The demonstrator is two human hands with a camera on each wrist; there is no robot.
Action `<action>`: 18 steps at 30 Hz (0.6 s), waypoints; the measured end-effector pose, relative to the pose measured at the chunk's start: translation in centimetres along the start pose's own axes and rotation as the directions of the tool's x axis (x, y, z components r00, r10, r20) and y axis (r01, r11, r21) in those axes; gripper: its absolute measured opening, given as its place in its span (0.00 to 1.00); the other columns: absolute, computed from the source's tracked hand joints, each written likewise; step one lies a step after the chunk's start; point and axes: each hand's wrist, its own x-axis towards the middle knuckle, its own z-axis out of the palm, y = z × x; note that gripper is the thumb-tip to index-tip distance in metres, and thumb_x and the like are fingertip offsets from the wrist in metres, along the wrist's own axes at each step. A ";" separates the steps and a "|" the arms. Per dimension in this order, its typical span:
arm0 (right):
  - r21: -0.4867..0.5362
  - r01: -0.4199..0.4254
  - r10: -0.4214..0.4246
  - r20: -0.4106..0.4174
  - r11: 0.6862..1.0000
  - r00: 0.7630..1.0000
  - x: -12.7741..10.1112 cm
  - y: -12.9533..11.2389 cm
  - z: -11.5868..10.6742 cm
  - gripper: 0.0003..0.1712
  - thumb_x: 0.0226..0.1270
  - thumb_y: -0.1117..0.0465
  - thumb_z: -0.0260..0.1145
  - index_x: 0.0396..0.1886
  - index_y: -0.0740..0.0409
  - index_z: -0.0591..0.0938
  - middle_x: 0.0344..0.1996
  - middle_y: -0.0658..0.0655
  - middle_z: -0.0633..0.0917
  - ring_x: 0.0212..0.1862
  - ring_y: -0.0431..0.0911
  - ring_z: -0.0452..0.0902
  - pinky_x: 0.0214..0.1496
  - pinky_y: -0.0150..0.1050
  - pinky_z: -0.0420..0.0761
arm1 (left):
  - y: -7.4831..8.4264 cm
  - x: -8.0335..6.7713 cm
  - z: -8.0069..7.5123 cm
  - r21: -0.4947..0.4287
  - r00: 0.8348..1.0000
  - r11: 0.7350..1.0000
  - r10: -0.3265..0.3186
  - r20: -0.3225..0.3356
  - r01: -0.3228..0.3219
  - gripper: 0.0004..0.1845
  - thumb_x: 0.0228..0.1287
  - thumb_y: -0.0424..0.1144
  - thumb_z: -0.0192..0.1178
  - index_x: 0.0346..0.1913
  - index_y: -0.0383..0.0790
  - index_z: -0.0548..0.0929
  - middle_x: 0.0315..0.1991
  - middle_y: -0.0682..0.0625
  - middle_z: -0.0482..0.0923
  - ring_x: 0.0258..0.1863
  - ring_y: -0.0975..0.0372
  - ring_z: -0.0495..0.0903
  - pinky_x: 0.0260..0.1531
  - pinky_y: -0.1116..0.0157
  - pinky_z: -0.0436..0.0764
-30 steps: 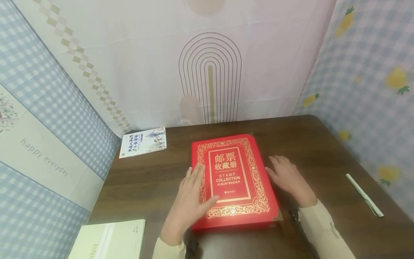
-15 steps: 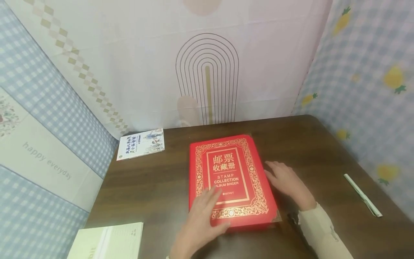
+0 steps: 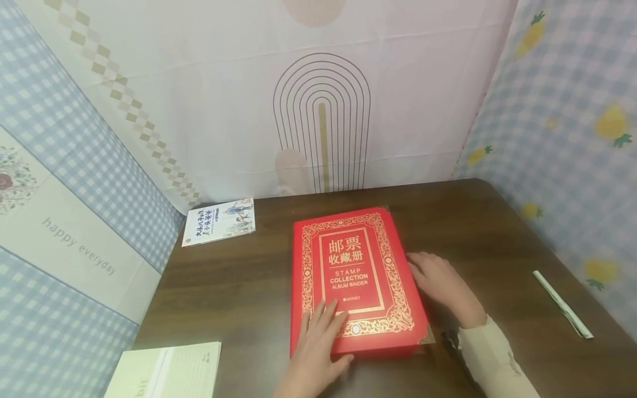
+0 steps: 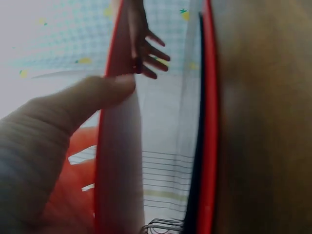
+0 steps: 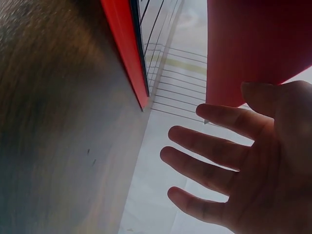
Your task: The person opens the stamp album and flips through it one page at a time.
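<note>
- Red and gold, the stamp album point(image 3: 355, 282) lay flat on the table point(image 3: 219, 298), ahead of me at about twelve o'clock.
- At its seven o'clock, my left hand point(image 3: 318, 345) rested with fingers spread over the upper cover point(image 5: 258, 44), thumb at the near edge. Too hard a press there could have bowed the board, since I saw straight through the gap to the lower cover point(image 4: 209, 122).
- At three o'clock my right hand point(image 3: 445, 284) was open, fingers apart beside the free edge; I couldn't tell whether its thumb touched the board. With no firm hold, a lift could have slipped and dropped the cover onto my fingers.
- What looked like metal rings point(image 4: 165, 225) sat on the spine side, nine o'clock; uneven pulling might have twisted the cover against them.
- Sliding the album towards eight o'clock risked bumping the cream notebook point(image 3: 169, 373).
</note>
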 end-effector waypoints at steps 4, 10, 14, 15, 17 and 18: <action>0.009 -0.003 0.003 -0.001 1.000 1.000 -0.1 -0.2 -0.1 0.28 0.73 0.44 0.63 0.61 0.60 0.80 0.50 0.58 0.86 0.53 0.58 0.82 0.51 0.61 0.82 | -0.1 -0.3 0.6 0.053 0.998 0.998 0.032 -0.046 -0.030 0.47 0.51 0.50 0.77 0.75 0.51 0.69 0.77 0.54 0.60 0.77 0.52 0.52 0.73 0.39 0.51; 0.024 0.022 -0.021 -0.038 0.999 0.999 -0.2 -0.7 -0.3 0.26 0.73 0.44 0.62 0.59 0.58 0.81 0.47 0.55 0.86 0.50 0.55 0.83 0.49 0.58 0.84 | 0.0 -0.6 1.3 0.117 0.995 0.992 0.052 -0.090 -0.041 0.45 0.55 0.49 0.75 0.76 0.49 0.68 0.78 0.51 0.59 0.78 0.50 0.52 0.72 0.38 0.51; 0.038 0.046 -0.043 -0.065 0.998 0.997 -0.1 -1.2 -0.5 0.26 0.74 0.45 0.61 0.59 0.60 0.81 0.48 0.57 0.87 0.51 0.56 0.83 0.49 0.58 0.83 | -0.1 -0.7 1.7 0.164 0.993 0.986 0.059 -0.100 -0.042 0.42 0.59 0.48 0.73 0.76 0.50 0.68 0.79 0.49 0.58 0.78 0.49 0.52 0.72 0.37 0.51; 0.040 0.042 -0.039 -0.068 0.998 0.997 -0.1 -1.4 -0.5 0.26 0.75 0.46 0.61 0.60 0.60 0.81 0.49 0.57 0.86 0.52 0.57 0.82 0.50 0.59 0.83 | 0.0 -0.7 1.7 0.172 0.994 0.984 0.060 -0.096 -0.043 0.42 0.60 0.49 0.72 0.76 0.50 0.67 0.79 0.49 0.57 0.78 0.48 0.52 0.72 0.37 0.51; 0.040 0.043 -0.040 -0.070 0.998 0.997 -0.1 -1.7 -0.6 0.26 0.75 0.46 0.60 0.61 0.61 0.80 0.51 0.59 0.86 0.54 0.58 0.81 0.52 0.61 0.82 | 0.0 -0.8 1.7 0.194 0.994 0.980 0.063 -0.090 -0.044 0.42 0.60 0.50 0.71 0.77 0.51 0.66 0.79 0.48 0.57 0.77 0.47 0.52 0.72 0.37 0.51; 0.042 0.044 -0.041 -0.071 0.998 0.997 -0.1 -1.8 -0.6 0.26 0.76 0.46 0.60 0.61 0.61 0.80 0.51 0.60 0.86 0.54 0.59 0.81 0.52 0.62 0.81 | 0.0 -0.8 1.7 0.200 0.994 0.979 0.063 -0.087 -0.044 0.43 0.61 0.50 0.70 0.77 0.51 0.65 0.79 0.48 0.56 0.77 0.47 0.52 0.71 0.36 0.51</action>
